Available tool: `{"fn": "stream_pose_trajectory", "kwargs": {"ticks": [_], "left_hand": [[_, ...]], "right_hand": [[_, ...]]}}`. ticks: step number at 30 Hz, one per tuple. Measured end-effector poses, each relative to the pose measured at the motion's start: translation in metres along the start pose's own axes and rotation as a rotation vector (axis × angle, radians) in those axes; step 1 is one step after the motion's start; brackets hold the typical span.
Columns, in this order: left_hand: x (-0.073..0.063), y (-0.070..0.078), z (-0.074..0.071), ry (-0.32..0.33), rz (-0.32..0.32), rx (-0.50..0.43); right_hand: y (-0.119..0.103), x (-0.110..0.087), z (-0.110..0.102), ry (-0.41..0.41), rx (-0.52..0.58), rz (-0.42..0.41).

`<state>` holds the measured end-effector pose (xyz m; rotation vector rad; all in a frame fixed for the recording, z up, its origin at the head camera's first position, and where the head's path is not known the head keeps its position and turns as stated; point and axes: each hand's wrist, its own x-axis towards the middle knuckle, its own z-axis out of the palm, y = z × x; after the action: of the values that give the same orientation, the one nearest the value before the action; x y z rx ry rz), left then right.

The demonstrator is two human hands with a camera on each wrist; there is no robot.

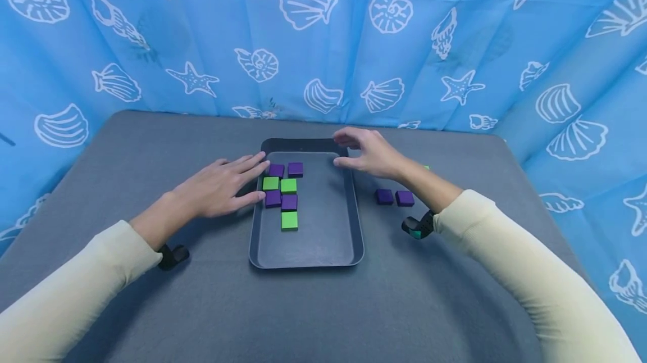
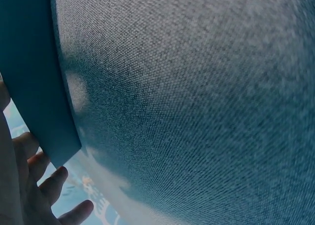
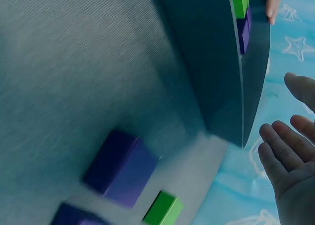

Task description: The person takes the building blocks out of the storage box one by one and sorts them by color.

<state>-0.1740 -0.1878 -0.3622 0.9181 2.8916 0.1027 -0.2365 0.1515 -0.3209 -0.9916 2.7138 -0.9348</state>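
Note:
A dark grey rectangular tray (image 1: pixel 328 239) holds several purple blocks (image 1: pixel 295 169) and three green blocks (image 1: pixel 289 221), grouped along its left side. My left hand (image 1: pixel 222 186) lies across the tray's left rim, its fingers straight and spread, fingertips beside the blocks. Over the far right corner of the tray is my right hand (image 1: pixel 371 154); thumb and fingers stand apart with nothing between them. The right wrist view shows that hand (image 3: pixel 293 156) with its fingers extended, apart from the tray wall (image 3: pixel 206 72).
Two purple blocks (image 1: pixel 405 198) lie on the grey table (image 1: pixel 313 312) right of the tray. Behind my right forearm a green block (image 1: pixel 427 167) is mostly hidden; the right wrist view shows this green block (image 3: pixel 163 208) too. A blue seashell curtain (image 1: pixel 343 59) hangs behind the table.

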Motion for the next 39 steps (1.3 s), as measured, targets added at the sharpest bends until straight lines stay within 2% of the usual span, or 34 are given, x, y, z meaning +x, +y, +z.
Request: {"fn": "stream_pose_trajectory", "kwargs": {"ticks": [6,18,30,39], "left_hand": [[0.0,0.001,0.001,-0.009,-0.009,0.002],[0.002,0.002,0.001,-0.029,-0.014,-0.01],[0.005,0.001,0.0,-0.016,0.004,-0.014],[0.001,0.0,0.0,-0.012,0.005,-0.007]], "right_hand": [[-0.012,0.013,0.014,-0.063,-0.029,-0.012],[-0.022,0.033,0.038,-0.169,-0.052,0.014],[-0.027,0.046,0.047,-0.21,-0.068,0.073],[-0.035,0.059,0.052,-0.27,-0.081,0.106]]}}
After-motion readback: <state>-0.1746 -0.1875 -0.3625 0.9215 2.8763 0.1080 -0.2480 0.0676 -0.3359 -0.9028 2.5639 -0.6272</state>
